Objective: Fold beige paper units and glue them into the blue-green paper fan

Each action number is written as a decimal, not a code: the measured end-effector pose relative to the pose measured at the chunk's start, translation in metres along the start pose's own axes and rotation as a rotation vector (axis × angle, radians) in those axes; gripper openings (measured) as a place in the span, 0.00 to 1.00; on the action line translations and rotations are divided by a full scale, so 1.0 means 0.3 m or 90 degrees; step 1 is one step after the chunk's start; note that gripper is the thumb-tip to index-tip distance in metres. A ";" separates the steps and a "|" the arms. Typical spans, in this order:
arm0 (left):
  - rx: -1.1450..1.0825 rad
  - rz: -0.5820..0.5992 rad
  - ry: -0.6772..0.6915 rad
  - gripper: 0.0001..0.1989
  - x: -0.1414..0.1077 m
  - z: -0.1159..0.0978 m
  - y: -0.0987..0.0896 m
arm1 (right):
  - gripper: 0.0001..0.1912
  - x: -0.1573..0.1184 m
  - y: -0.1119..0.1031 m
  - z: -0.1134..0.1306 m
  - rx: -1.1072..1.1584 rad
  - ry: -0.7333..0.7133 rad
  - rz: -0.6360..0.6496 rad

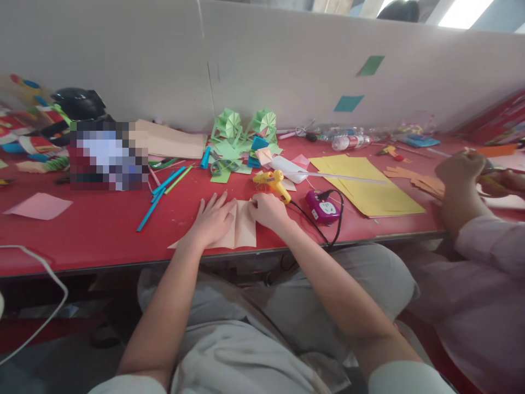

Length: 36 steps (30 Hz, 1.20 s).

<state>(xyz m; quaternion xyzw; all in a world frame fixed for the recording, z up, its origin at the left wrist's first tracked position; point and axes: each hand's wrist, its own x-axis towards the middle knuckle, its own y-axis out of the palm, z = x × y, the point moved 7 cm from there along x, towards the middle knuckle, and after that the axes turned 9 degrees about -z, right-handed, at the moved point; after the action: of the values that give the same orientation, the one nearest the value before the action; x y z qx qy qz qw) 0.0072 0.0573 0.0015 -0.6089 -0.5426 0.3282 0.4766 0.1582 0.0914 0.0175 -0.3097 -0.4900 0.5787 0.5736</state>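
A peach sheet of paper [245, 232] with a crease down it lies at the front edge of the red table. My left hand [212, 220] rests flat on its left part, fingers spread. At the sheet's upper right, my right hand [268, 210] is closed, its fingertips pinching the paper's edge. Just beyond that hand sits a yellow glue gun [274, 183], its black cord running to a purple power socket [323, 207]. Scissors [223, 166] lie farther back, among green paper pieces.
Yellow paper sheets [369, 186] lie to the right, blue paper strips [158, 197] to the left. Green folded paper wheels [228, 123] stand at the back wall. A plastic bottle [350, 142] lies behind the yellow sheets. At far right, a co-worker's hands [461, 167] hold something unclear.
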 end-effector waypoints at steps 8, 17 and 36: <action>0.087 0.034 0.015 0.28 0.000 -0.001 0.006 | 0.13 -0.016 -0.004 0.017 -0.064 0.009 0.034; 0.099 0.013 0.025 0.29 -0.012 -0.002 0.013 | 0.25 -0.036 -0.023 -0.013 0.061 0.041 -0.008; 0.104 0.028 0.023 0.29 -0.020 -0.012 0.005 | 0.10 -0.065 -0.011 -0.004 0.000 0.026 0.113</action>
<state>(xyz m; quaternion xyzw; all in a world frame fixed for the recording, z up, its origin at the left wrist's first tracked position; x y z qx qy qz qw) 0.0098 0.0507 0.0005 -0.5854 -0.4920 0.3708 0.5271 0.1635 0.0724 0.0161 -0.3639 -0.4485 0.6209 0.5300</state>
